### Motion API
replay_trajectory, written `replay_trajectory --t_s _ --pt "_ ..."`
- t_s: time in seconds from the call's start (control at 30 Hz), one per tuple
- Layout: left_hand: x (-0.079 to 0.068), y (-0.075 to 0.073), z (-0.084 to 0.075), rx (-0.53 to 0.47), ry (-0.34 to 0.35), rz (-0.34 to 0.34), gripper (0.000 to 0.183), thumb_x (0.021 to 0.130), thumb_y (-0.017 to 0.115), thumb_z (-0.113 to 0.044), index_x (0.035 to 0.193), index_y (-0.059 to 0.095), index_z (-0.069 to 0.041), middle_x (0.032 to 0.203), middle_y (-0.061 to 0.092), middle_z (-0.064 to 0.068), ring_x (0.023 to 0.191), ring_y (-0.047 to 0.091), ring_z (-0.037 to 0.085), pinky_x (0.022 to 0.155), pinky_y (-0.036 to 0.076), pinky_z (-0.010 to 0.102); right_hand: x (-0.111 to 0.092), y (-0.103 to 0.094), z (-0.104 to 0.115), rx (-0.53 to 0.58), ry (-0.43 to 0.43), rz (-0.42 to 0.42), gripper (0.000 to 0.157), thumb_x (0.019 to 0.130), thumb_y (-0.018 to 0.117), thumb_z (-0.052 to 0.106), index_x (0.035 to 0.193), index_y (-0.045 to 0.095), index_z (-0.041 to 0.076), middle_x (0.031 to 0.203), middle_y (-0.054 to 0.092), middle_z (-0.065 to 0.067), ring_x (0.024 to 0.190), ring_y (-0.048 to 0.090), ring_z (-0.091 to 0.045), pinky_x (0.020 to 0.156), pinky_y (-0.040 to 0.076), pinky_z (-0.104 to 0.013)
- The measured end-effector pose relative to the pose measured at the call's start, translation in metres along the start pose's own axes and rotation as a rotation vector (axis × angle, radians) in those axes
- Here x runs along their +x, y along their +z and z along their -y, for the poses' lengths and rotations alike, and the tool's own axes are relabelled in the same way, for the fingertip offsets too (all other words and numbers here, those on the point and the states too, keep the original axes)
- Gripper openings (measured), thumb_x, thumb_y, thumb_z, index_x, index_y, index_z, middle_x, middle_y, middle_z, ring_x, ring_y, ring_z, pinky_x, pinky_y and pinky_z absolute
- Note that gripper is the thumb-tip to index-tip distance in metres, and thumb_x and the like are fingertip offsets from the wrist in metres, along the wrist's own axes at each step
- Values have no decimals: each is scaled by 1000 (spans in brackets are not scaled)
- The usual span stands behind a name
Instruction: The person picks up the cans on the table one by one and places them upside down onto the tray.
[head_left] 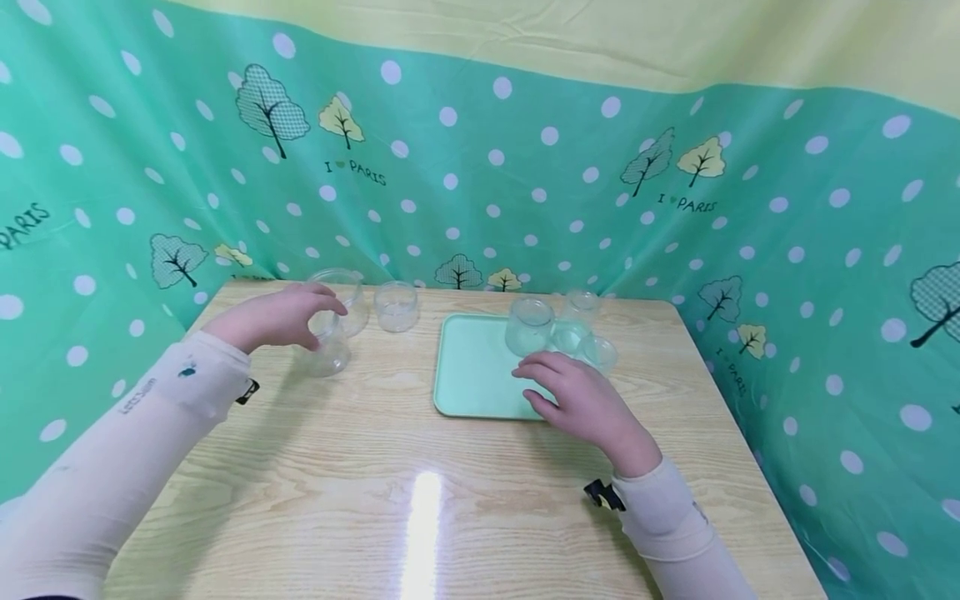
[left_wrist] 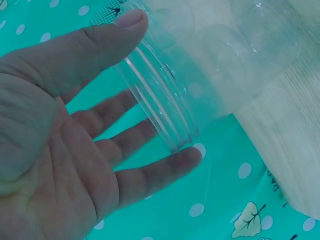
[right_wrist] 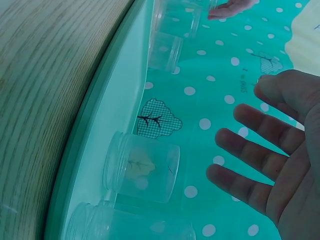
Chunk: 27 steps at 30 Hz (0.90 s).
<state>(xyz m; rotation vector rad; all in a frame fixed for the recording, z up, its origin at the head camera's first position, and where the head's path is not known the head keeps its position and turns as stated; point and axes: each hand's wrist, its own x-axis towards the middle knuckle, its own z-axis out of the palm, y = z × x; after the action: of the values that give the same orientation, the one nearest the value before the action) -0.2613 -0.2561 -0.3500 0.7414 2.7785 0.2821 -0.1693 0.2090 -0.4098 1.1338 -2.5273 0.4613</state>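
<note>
On the table's left side, my left hand (head_left: 285,318) reaches over a clear jar (head_left: 331,358), thumb and fingers spread about its top. The left wrist view shows the jar's threaded mouth (left_wrist: 162,107) close to the thumb and fingertips, the fingers fairly straight. My right hand (head_left: 581,400) hovers over the front right part of a pale green tray (head_left: 476,375), palm down with fingers apart and nothing in them. Several clear jars stand at the tray's back right, among them a wider one (head_left: 529,329); another jar (right_wrist: 145,167) shows in the right wrist view.
Behind the left hand stands a larger clear jar (head_left: 354,304), with a short clear jar (head_left: 396,308) to its right. A green dotted curtain (head_left: 450,200) surrounds the back and sides of the wooden table (head_left: 337,467). Light glares off the table's front.
</note>
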Motion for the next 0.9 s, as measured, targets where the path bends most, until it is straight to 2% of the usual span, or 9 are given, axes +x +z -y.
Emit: replay_trajectory --t_s 0.37,0.57,0.77,0.9 --pt "-6 -4 -4 -8 -1 -20 58 79 84 -5 134 65 -10 144 55 18 136 46 45 103 49 58 3 0 2 -7 12 26 27 95 73 20 122 71 15 122 68 2 110 67 -17 91 59 -35" --pt "-13 -8 -3 26 42 -85 60 78 86 -8 134 65 -10 142 56 16 135 47 43 104 48 57 3 0 3 -11 21 23 27 95 74 20 121 71 16 122 68 3 110 67 -16 91 59 -35" --pt "-20 -15 -18 18 49 -111 58 80 86 -11 135 64 -12 144 54 15 137 45 41 106 46 57 2 2 1 -13 29 22 27 95 74 20 121 71 16 121 68 3 109 68 -16 89 59 -35" --pt "-24 -17 -29 20 80 -120 58 82 85 -13 135 64 -14 143 54 11 136 46 38 106 47 56 1 3 0 -15 31 22 27 95 74 20 121 71 16 121 68 3 108 68 -16 88 59 -35"
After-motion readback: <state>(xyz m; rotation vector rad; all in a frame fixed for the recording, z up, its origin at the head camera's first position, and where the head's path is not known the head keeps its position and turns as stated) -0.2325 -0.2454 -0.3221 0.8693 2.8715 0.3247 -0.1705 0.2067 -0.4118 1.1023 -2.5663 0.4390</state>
